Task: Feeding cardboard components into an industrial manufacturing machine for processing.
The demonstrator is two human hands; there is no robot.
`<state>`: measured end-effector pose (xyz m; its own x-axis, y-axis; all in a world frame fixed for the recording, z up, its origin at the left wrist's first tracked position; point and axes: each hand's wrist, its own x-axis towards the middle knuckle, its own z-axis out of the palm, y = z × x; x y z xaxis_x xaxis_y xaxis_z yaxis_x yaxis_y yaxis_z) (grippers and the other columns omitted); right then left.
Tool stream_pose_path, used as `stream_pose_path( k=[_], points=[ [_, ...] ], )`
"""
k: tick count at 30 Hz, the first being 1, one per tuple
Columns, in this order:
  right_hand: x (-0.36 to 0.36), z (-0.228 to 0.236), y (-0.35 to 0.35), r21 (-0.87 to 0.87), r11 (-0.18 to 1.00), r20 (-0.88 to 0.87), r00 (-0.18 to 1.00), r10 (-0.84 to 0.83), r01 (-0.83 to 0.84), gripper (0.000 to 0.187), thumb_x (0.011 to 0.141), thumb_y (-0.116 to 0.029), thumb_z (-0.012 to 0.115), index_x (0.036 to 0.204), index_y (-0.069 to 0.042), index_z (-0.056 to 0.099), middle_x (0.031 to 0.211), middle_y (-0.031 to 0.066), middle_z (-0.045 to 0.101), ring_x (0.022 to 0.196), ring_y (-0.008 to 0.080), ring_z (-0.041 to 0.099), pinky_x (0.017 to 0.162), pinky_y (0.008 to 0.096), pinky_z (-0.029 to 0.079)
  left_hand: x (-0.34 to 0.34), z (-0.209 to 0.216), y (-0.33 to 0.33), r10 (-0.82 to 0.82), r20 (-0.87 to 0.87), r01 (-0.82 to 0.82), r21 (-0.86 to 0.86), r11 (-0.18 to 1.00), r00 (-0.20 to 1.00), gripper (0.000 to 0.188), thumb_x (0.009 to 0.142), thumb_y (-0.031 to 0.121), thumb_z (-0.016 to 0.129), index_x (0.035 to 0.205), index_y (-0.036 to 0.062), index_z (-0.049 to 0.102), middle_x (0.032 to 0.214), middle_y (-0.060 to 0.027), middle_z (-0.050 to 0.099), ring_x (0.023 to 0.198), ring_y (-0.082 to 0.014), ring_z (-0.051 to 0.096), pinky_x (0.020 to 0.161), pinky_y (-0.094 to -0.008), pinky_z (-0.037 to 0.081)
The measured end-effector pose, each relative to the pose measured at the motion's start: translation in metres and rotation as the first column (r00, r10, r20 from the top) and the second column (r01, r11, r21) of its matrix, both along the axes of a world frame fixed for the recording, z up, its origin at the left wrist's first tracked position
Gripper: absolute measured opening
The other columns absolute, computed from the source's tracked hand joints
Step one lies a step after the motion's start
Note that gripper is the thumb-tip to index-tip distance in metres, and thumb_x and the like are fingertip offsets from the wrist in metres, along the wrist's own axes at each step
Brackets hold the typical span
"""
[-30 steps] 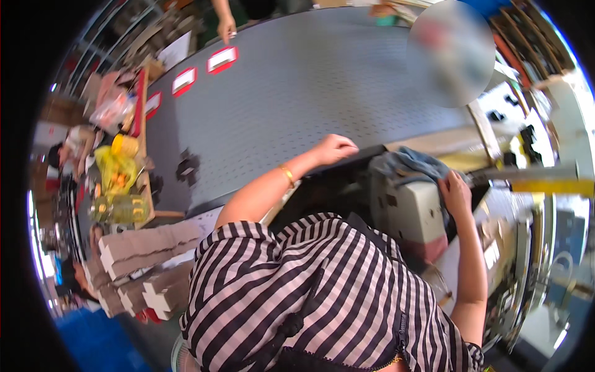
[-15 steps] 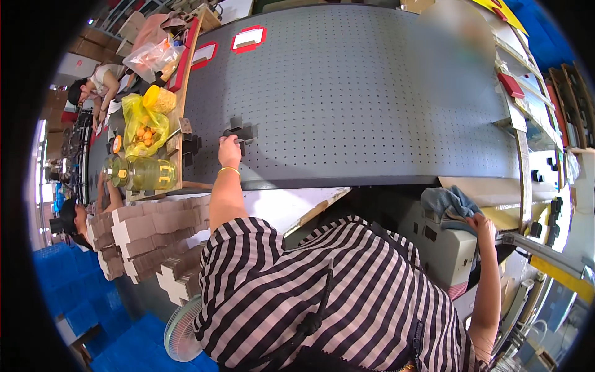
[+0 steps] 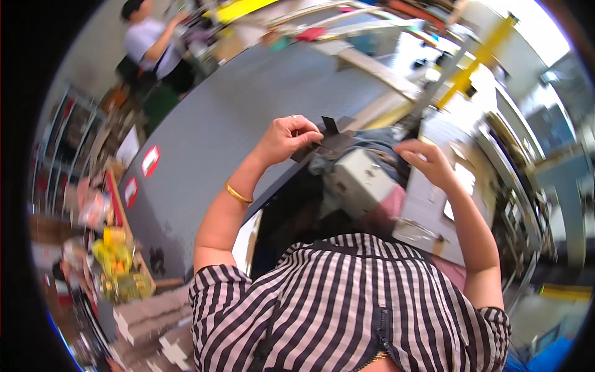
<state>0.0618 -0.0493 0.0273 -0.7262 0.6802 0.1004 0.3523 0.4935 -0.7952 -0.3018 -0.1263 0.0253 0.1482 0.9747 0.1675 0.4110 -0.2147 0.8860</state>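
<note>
Near the edge of the grey table (image 3: 211,124), I see the left hand (image 3: 288,139) pinching a dark blank (image 3: 339,142), one flap (image 3: 330,125) raised, the rest apparently unfolded; the right hand (image 3: 431,162) looks empty beside the cloth (image 3: 375,139). Farther out, two red-edged cards (image 3: 150,161) already lie placed.

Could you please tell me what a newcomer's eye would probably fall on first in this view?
Probably the boldly striped shirt filling the lower middle, then, near the centre, the left hand pinching a dark flat piece with an upturned flap. Behind them, the big grey table sweeps diagonally across the picture, and a bright yellow post stands out at the upper right.
</note>
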Motion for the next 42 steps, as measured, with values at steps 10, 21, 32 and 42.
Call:
stream_pose_path(
  k=[10,21,32,42],
  points=[
    [0.186,0.021,-0.094,0.228,0.873,-0.218,0.896,-0.386,0.432,0.039,0.086,-0.025,0.070,0.122,-0.011,0.063,0.112,0.0112,0.065,0.107,0.0254,0.058,0.092,0.0376,0.046,0.312,0.090,0.052,-0.677,-0.298,0.740,0.290,0.607,0.672,0.012,0.080,0.012,0.075,0.088,0.0043,0.072,0.083,-0.0089,0.068,0.079,-0.0224,0.062,0.074,-0.0327,0.049],
    [0.334,0.022,-0.106,0.131,0.634,-0.335,0.636,-0.695,0.762,0.046,0.082,-0.020,0.074,0.123,-0.005,0.060,0.107,0.0059,0.065,0.098,0.0190,0.059,0.090,0.0313,0.046,0.497,0.075,0.122,-0.832,-0.426,0.934,0.130,0.332,0.355,0.020,0.073,0.013,0.080,0.090,0.0061,0.072,0.098,-0.0079,0.065,0.100,-0.0236,0.058,0.088,-0.0355,0.046],
    [0.531,0.055,0.076,0.032,0.536,-0.492,0.480,-0.726,0.844,0.059,0.086,-0.025,0.072,0.135,-0.005,0.046,0.097,0.0063,0.067,0.090,0.0126,0.062,0.080,0.0269,0.050,0.692,0.085,0.293,-0.788,0.069,0.761,0.220,0.611,0.612,0.066,0.076,0.017,0.081,0.132,0.0029,0.048,0.096,-0.0046,0.072,0.080,-0.0118,0.062,0.069,-0.0274,0.051],
    [0.456,0.066,0.041,-0.028,0.288,-0.854,0.127,-0.505,0.957,0.031,0.100,-0.027,0.052,0.113,-0.001,0.063,0.100,0.0054,0.068,0.095,0.0147,0.063,0.090,0.0291,0.048,0.586,0.110,0.220,-0.555,-0.285,0.623,0.369,0.690,0.782,0.053,0.079,0.023,0.078,0.124,0.0049,0.058,0.119,-0.0113,0.065,0.114,-0.0228,0.059,0.097,-0.0343,0.044]
  ],
)
